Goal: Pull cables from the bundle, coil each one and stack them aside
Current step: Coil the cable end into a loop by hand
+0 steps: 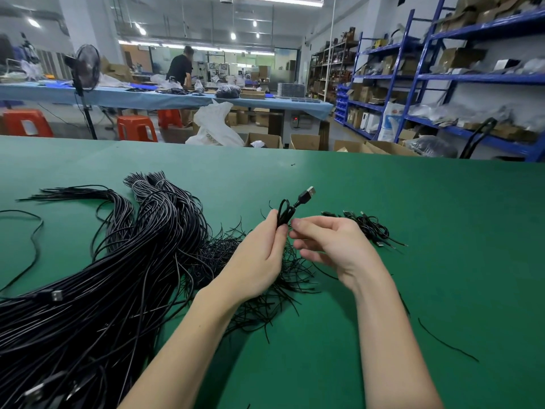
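Cable (285, 214), coiled small with its USB plug (306, 193) sticking up, gripped in left hand (259, 261) above the green surface (413, 290), right hand (327, 243) pinching at the coil beside it; big bundle (118, 261) left of the hands, finished stack (365, 225) right.
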